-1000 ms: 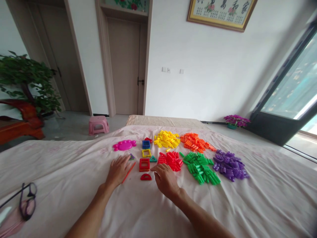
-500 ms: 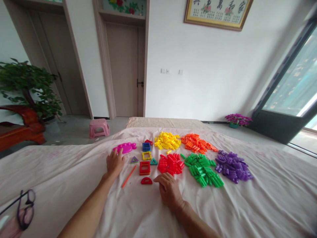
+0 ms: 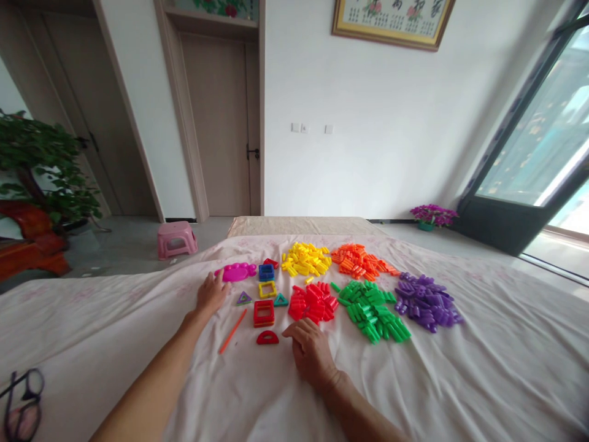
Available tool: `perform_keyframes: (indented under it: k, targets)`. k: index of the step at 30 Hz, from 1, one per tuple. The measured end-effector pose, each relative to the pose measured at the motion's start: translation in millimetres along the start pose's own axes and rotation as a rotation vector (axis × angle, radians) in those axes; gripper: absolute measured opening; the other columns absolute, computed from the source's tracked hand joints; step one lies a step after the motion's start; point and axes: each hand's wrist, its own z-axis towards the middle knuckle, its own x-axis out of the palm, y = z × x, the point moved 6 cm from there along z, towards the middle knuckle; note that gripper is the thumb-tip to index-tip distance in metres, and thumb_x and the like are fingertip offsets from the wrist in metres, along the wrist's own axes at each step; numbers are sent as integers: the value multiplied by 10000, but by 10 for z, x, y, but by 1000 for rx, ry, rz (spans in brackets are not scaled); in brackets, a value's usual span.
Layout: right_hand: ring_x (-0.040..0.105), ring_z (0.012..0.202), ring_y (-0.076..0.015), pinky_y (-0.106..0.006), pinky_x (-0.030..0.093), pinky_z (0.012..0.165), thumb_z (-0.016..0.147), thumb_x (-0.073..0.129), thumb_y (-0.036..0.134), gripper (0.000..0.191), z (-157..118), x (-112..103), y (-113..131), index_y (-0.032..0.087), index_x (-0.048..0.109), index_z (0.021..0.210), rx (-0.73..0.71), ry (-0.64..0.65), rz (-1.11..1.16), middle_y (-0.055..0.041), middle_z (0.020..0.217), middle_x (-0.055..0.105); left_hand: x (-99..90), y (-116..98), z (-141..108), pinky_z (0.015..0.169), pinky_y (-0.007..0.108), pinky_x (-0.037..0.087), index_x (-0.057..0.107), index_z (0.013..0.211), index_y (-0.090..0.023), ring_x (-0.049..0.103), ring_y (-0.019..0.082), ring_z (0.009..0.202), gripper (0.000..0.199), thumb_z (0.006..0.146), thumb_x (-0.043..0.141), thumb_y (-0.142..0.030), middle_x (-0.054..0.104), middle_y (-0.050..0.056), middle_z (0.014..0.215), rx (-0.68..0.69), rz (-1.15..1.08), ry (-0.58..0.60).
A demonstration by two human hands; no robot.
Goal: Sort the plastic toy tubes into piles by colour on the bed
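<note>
My left hand [image 3: 212, 293] grips the left end of a magenta scalloped plastic piece [image 3: 238, 272], its fingers bent over the edge. Loosely curled, with fingers together, my right hand [image 3: 310, 348] rests on the cloth; no object shows in it. Just left of its fingertips lies a red half-round piece [image 3: 267, 337]. Beyond that are stacked red square frames [image 3: 264, 314], a yellow square frame [image 3: 267, 290], blue square frames [image 3: 265, 273], a purple-green triangle [image 3: 243, 298] and a teal triangle [image 3: 281, 299]. An orange stick [image 3: 232, 331] lies between my hands.
Sorted heaps of small plastic pieces lie on the cloth [image 3: 451, 380]: red [image 3: 313, 303], yellow [image 3: 306, 259], orange [image 3: 359, 261], green [image 3: 375, 310] and purple [image 3: 427, 301]. Glasses [image 3: 23, 402] sit at lower left. A pink stool [image 3: 177, 239] stands on the floor.
The magenta piece has shifted slightly right under my left hand and turned a little. My right hand stays about where it was. The whole view has swung slightly right.
</note>
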Motion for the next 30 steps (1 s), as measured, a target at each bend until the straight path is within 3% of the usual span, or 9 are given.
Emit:
perform_keyframes:
  k: [3,6,11,14,20,26,30]
  targets:
    - [615,904,-182,-290,457,827,798,502,-1,377,5,-3,40,254,732,953,-26,31,-17,-30,936,716,-17,-16,-214,1056,414,368,334,1499,-102,466,294,1340,613,961,329,-396,448,250,1462,-13,-4,-28]
    - [602,941,-188,-308,443,866,816,543,75,342,-1,12,157,255,711,1052,-130,105,-15,-27,1010,716,12,-72,-548,1068,427,358,357,1491,-148,427,292,1378,600,962,333,-430,437,225,1487,25,2,-8]
    - [573,1039,-229,-362,409,924,865,585,235,380,-1,-1,316,283,644,1236,-226,209,-30,-30,1158,699,67,-249,-1103,1105,543,281,355,1512,-179,347,341,1430,632,955,345,-478,384,220,1538,110,53,75]
    - [569,1055,-234,-374,392,937,879,589,269,363,1,-18,366,293,641,1238,-256,223,-43,-30,1166,701,21,-395,-1301,1123,564,230,440,1470,-145,327,367,1434,633,942,391,-490,395,233,1531,197,112,36]
    - [576,1047,-218,-352,397,925,915,558,275,328,-27,5,358,267,634,1234,-290,204,-53,-38,1146,701,-99,-515,-1402,1118,557,254,489,1441,-134,357,359,1416,622,951,378,-501,425,224,1516,248,160,-27]
    - [596,933,-188,-319,415,860,983,467,237,241,14,39,158,219,683,1088,-160,93,-93,-48,996,707,-215,-605,-1448,1113,518,295,506,1428,-198,403,313,1389,529,962,395,-424,486,160,1486,304,135,-56]
    - [596,933,-192,-320,416,865,981,484,236,223,-8,66,128,210,699,1034,-123,84,-128,-55,975,705,-267,-633,-1477,1118,492,308,528,1404,-189,426,296,1375,501,963,411,-394,498,152,1477,321,101,-60]
